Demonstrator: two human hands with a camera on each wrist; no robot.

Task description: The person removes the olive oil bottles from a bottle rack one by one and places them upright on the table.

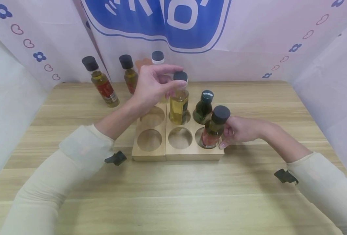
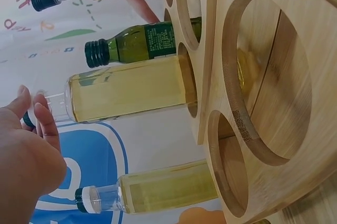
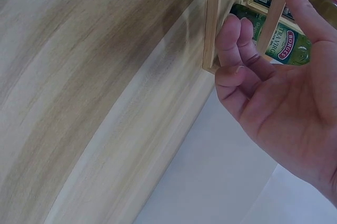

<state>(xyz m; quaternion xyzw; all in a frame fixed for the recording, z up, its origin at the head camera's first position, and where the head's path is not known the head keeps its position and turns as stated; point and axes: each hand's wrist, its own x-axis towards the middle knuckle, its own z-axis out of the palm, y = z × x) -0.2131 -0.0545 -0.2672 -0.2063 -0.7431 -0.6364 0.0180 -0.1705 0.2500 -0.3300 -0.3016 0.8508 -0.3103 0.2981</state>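
Observation:
My left hand (image 1: 153, 83) pinches the dark-capped top of a pale yellow oil bottle (image 1: 178, 106). This bottle stands upright with its base in the back middle hole of a wooden bottle rack (image 1: 165, 153). At the rack's right end, my right hand (image 1: 244, 129) grips the side, its thumb at the top board and its curled fingers (image 3: 230, 37) by the lower side. An olive oil bottle with a red label (image 1: 211, 133) stands in the front right hole beside that hand. Behind it, a dark green bottle (image 1: 203, 109) sits in the back right hole.
Two red-labelled bottles, one at the far left (image 1: 104, 85) and one nearer the rack (image 1: 130, 76), stand at the back of the table. Another pale oil bottle (image 2: 163, 188) stands behind the rack. A printed cloth (image 1: 235, 62) hangs along the table's rear edge.

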